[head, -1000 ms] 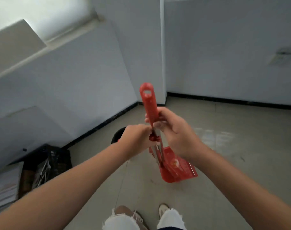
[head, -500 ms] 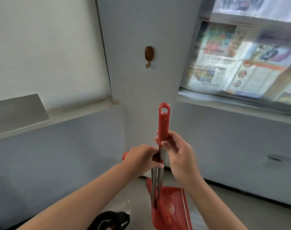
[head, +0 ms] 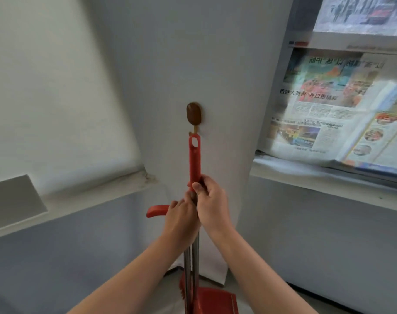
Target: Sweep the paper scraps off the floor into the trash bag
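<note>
the broom stands almost upright in front of the person, its long axis running straight up and down along the narrow strip of wall between two windows. its red grip points up, and the hang hole at the top end sits just below the small brown hook fixed to that wall, close to the hook's tip; whether they touch cannot be told. the grey metal shaft runs down from the grip to the bottom edge of the view, where a bit of red bristle shows. a second metal shaft lies right beside it, parallel, and ends in the red dustpan, which hangs with its pan down and its open side facing right. the right hand is clamped round the lower end of the red grip, thumb pressed on its front. the left hand, just beneath and touching the right, is wrapped round the shafts; the dustpan's curved red handle sticks out sideways to the left from its fingers. newspapers cover the right window above a white sill.
</note>
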Motion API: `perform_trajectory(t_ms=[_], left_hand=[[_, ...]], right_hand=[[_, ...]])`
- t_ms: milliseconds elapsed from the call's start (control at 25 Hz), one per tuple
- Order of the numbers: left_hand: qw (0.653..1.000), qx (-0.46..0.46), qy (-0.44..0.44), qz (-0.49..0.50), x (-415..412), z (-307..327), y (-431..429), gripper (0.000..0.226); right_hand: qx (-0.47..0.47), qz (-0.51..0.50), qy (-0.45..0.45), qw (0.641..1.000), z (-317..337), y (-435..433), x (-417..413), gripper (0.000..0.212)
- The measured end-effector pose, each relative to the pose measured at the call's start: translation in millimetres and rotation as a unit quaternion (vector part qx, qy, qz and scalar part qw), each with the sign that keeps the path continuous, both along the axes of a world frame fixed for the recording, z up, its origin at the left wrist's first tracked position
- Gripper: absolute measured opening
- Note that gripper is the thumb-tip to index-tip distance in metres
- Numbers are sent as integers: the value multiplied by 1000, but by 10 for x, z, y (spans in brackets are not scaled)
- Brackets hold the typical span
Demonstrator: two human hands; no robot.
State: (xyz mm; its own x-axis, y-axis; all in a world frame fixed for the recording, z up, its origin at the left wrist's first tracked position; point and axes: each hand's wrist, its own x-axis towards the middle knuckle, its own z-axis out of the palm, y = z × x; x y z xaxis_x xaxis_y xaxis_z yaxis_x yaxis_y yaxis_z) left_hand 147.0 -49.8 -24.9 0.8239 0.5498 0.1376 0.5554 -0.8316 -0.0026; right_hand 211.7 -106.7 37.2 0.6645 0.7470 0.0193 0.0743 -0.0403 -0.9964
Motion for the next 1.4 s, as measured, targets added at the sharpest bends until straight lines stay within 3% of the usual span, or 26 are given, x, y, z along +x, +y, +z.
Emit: perform_trajectory(t_ms=[240, 480, 680, 920, 1120, 1200, 1240, 1320, 1400], left_hand=[[997, -6, 21, 78, 351, -94, 346, 41], [997, -27, 16, 76, 369, -237, 335, 35], [990, -62, -43, 118, 364, -208, 314, 33], [994, -66, -35, 83, 502, -370, 431, 39], [998, -40, 43, 19, 506, -462, 541, 47], [995, -91, 25, 30, 476, -450, 553, 45], [983, -170, -33, 66, 456, -424, 558, 41], [932, -301, -153, 133, 370, -334, 521, 35], [923, -318, -177, 122, 264, -322, 459, 34]], right_hand=[[-52, 26, -11, 998, -90, 422, 352, 20], [-70, 51, -19, 996, -171, 402, 426, 23], [-64, 56, -32, 996, -151, 452, 350, 25], [-62, 32, -24, 997, -240, 535, 461, 19], [-65, 41, -25, 997, -320, 488, 539, 23], [-82, 50, -50, 994, -330, 487, 545, 29], [-91, 57, -64, 992, -313, 489, 553, 32], [-113, 65, -75, 989, -268, 435, 563, 35], [-133, 58, -65, 987, -265, 273, 503, 38]])
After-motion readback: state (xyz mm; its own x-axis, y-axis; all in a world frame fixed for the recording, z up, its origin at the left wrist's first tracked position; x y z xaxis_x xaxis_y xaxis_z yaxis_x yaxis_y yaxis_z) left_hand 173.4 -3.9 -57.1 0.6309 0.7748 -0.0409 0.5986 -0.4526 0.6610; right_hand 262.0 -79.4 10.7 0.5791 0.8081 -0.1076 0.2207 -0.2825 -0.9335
